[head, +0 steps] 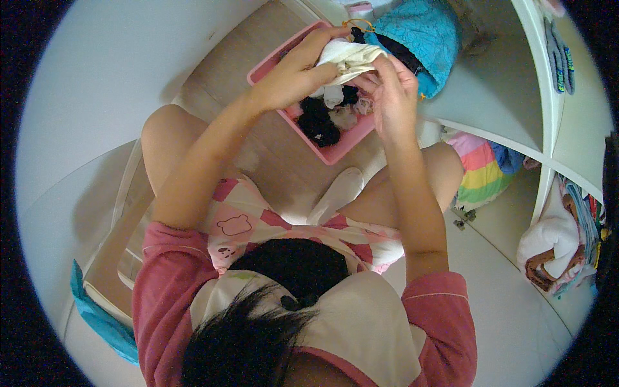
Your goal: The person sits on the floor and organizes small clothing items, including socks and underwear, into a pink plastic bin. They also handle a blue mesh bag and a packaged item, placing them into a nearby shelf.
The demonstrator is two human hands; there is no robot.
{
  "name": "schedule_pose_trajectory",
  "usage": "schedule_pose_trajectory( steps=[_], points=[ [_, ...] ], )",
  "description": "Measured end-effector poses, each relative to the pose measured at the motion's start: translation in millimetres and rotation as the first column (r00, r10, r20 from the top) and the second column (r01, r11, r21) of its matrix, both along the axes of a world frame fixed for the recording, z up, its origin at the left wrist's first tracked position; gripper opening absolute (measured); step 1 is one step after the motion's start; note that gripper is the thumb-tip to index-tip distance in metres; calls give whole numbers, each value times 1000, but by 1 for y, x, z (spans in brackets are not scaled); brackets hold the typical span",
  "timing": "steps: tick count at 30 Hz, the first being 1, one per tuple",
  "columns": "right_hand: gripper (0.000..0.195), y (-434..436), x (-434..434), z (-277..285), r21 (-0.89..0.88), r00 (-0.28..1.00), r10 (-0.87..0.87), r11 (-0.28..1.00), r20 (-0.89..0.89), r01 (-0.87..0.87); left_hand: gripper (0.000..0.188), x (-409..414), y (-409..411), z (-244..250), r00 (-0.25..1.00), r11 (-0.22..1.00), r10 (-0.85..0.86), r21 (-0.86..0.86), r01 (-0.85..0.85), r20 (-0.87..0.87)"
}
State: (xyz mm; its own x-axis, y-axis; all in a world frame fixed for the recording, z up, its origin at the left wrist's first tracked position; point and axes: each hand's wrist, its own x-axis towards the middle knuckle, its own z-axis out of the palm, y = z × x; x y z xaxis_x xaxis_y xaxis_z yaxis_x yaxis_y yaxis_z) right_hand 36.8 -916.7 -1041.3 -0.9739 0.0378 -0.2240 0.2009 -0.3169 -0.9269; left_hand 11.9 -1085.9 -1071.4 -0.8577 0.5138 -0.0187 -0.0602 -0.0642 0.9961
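A white and cream piece of cloth [355, 55] is stretched between my two hands, above a pink plastic bin [331, 156]. My left hand [302, 72] grips its left side, with the thumb along the near edge. At the cloth's right end, my right hand [397, 92] pinches the gathered fabric between fingers and thumb. In the bin below lie a black fuzzy garment [316, 121], a rolled white piece [333, 96] and a pale pink piece [343, 117]. The cloth and my hands hide part of the bin's contents.
Against the bin's far right side rests a blue drawstring bag [416, 34] with an orange cord. White shelving [498, 138] on the right holds a rainbow-striped textile [483, 171], a rolled white towel [551, 242] and grey socks [560, 63]. A wall [121, 53] stands at left.
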Motion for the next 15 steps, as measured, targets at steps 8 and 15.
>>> schedule_pose_trajectory(
  steps=[8,15],
  points=[
    [26,18,-12,-10,-251,973,56,968,222,2,59,-7,6,-2,952,992,78,-68,-102,-295],
    [30,6,-19,-8,-286,960,55,958,273,26,47,-9,-2,-3,985,991,131,-6,-132,-111]
  ],
)
